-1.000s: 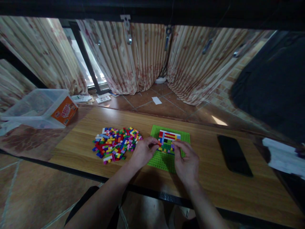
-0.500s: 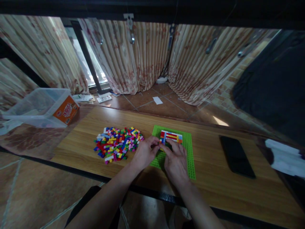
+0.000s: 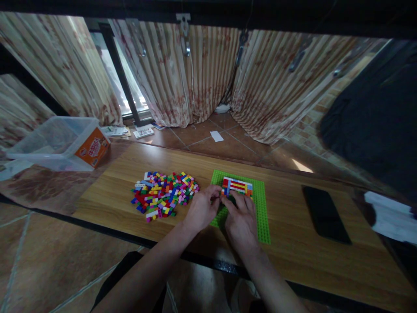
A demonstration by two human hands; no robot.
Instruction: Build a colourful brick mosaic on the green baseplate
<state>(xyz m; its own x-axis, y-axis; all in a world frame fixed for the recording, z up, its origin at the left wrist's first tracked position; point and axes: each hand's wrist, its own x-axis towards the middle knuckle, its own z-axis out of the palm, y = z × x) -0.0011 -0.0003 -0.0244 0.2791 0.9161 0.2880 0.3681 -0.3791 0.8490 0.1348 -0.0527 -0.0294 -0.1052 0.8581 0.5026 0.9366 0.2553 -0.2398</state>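
Observation:
On a green studded baseplate [image 3: 263,213] sits a block of toy building bricks [image 3: 239,185], laid in rows of red, yellow, white, blue and orange. My left hand [image 3: 202,208] is at the plate's left side, thumb and fingers pinched together at the left edge of the bricks; what is between the fingertips is too small to make out. My right hand [image 3: 240,217] reaches over the plate with curled fingers, its fingertips at the lower left of the brick block and close to my left fingertips. It covers the near part of the block. Loose bricks [image 3: 163,193] lie heaped left of the plate.
A black phone [image 3: 325,214] lies on the wooden table [image 3: 286,256] to the right, with white paper [image 3: 391,217] beyond it. A clear plastic box [image 3: 58,145] with an orange label stands at the far left. Curtains [image 3: 202,78] hang behind the table.
The whole view has shifted slightly. Both hands stay at the left edge of the brick block; my left fingertips have drawn a little apart from the right ones.

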